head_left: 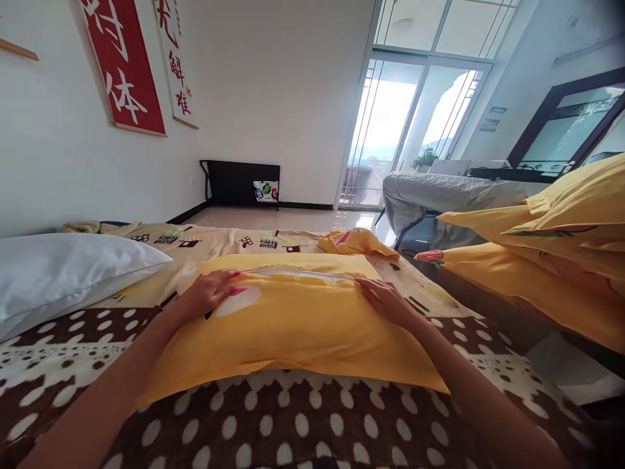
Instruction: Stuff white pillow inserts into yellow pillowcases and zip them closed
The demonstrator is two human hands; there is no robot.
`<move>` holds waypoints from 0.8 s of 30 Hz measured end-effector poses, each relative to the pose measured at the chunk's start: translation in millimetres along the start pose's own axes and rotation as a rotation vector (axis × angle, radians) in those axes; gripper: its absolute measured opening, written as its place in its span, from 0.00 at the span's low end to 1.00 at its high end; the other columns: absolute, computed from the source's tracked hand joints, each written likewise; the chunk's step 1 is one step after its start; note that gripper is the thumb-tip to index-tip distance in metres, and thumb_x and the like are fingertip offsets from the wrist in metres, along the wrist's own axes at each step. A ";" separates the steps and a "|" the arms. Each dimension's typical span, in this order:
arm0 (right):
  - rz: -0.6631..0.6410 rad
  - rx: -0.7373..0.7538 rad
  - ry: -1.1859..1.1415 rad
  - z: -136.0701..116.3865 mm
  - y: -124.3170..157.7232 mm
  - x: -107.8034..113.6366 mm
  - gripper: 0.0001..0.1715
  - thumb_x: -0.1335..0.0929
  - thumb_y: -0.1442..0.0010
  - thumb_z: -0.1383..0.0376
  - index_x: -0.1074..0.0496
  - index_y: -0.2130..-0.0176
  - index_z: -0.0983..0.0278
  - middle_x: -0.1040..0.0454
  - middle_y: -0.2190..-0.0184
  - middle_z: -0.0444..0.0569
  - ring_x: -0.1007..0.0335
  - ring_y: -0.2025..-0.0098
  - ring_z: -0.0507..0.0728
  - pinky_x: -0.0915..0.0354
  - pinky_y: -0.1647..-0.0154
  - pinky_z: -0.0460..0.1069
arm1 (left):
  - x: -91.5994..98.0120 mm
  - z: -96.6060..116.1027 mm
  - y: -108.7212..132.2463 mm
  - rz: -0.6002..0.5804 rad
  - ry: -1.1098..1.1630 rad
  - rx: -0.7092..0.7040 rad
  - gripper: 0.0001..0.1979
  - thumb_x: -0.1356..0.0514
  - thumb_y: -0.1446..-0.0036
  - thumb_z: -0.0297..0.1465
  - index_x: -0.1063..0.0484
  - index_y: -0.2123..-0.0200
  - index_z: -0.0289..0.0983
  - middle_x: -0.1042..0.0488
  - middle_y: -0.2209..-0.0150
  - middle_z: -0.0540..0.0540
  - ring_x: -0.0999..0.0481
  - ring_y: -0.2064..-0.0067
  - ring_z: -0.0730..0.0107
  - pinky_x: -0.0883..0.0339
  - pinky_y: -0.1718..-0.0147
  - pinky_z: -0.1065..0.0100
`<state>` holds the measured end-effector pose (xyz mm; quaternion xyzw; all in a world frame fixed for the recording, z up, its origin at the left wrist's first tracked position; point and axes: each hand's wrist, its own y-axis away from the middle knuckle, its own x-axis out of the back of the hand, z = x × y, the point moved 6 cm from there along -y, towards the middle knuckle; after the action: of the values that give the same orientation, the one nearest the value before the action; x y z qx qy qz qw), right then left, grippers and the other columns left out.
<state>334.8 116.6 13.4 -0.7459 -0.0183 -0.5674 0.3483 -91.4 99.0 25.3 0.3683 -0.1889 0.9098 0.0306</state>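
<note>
Both hands are lying flat and unclenched on the yellow pillow (pixel 293 322), the left hand (pixel 209 292) near its far left corner and the right hand (pixel 385 301) by the open edge where white filling is showing (grasping nothing). The pillow is resting across the brown dotted blanket (pixel 293 423) in front of the person. Judging from that gap, the case could be bunching or the insert slipping out if either palm pushes unevenly.

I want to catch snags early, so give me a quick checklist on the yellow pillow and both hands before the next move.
1. Left hand flat on the yellow pillow: ok.
2. Right hand flat on it, near the far edge: ok.
3. Far opening closed: not ok, white inner pillow shows.
4. Pillow lies wholly on the spotted blanket: ok.
5. White pillow lies apart at left: ok.
6. Zip or flap type: cannot tell.
</note>
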 end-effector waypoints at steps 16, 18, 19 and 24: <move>0.134 -0.135 -0.111 20.1 -52.9 14.8 0.16 0.44 0.35 0.57 0.38 0.70 0.60 0.30 0.73 0.47 0.36 0.70 0.54 0.41 0.67 0.49 | 6.8 2.2 -62.3 -0.003 -0.205 -0.013 0.14 0.45 0.46 0.44 0.28 0.71 0.40 0.25 0.71 0.46 0.30 0.68 0.63 0.43 0.67 0.68; 0.132 -0.174 -0.104 15.8 -51.5 2.8 0.15 0.44 0.36 0.58 0.38 0.71 0.59 0.31 0.76 0.45 0.38 0.73 0.54 0.43 0.69 0.48 | -2.7 3.9 -62.1 0.007 -0.217 -0.012 0.14 0.45 0.46 0.42 0.29 0.74 0.40 0.25 0.73 0.45 0.30 0.70 0.63 0.43 0.68 0.68; 0.122 -0.188 -0.103 12.0 -49.7 -5.5 0.14 0.42 0.37 0.59 0.39 0.73 0.59 0.32 0.78 0.45 0.39 0.75 0.54 0.45 0.71 0.48 | -7.3 5.6 -60.0 0.016 -0.223 -0.011 0.13 0.45 0.46 0.41 0.29 0.75 0.40 0.26 0.75 0.46 0.31 0.71 0.64 0.44 0.69 0.67; 0.167 -0.242 -0.116 3.0 -58.8 -9.3 0.12 0.39 0.41 0.62 0.39 0.75 0.61 0.36 0.82 0.45 0.41 0.77 0.54 0.48 0.72 0.48 | 3.2 32.9 -53.8 0.172 -0.211 0.012 0.14 0.48 0.44 0.39 0.35 0.79 0.40 0.31 0.79 0.48 0.33 0.73 0.65 0.45 0.72 0.69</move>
<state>309.1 166.1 34.4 -0.8130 0.0920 -0.4904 0.3002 -61.6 136.5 66.3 0.4447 -0.2165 0.8663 -0.0699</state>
